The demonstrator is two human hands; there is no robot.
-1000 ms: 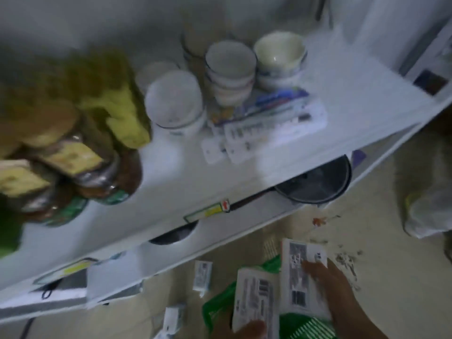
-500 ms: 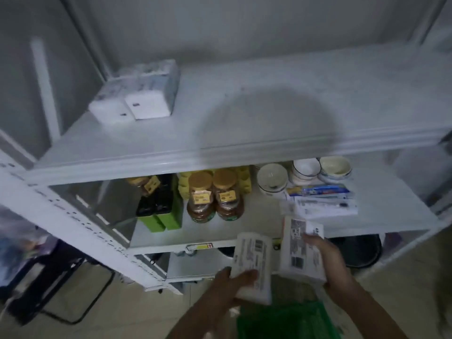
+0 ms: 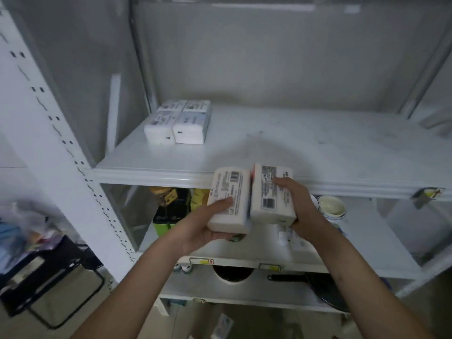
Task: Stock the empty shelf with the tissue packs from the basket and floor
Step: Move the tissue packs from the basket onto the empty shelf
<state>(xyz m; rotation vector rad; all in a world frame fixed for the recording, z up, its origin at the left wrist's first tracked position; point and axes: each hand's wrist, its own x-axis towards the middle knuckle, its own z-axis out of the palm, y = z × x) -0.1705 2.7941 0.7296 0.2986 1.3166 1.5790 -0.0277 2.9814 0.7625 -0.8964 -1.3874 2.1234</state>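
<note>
Shelving in white metal fills the wall ahead, and its upper shelf [image 3: 318, 152] carries very little: four tissue packs [image 3: 179, 123] sit together at the back left corner, two side by side in front and two behind, their long sides running from front to back and their short ends facing out.

Lower down, the middle shelf [image 3: 381, 243] holds more. Dark and green containers [image 3: 168, 211] stand at its left, with something yellow just beside them, and a stack of pale bowls [image 3: 332, 207] sits to the right of the hands; what is inside any of these cannot be told. Beneath that, a dark frying pan [image 3: 322, 289] lies on the bottom level, handle pointing left.

Both hands are raised in front of the upper shelf's front edge, each carrying one pack. The left hand [image 3: 208, 226] cups the left tissue pack [image 3: 230, 199] from below, thumb lying across its printed face. The right hand [image 3: 300, 206] grips the right tissue pack [image 3: 269, 194], thumb curled over the top face and the other fingers hidden beneath it. The two packs touch along their long sides, label sides up, long axes pointing away towards the shelf, far ends tilted slightly upward.

A black wire rack [image 3: 44, 285] stands on the floor at far left.
</note>
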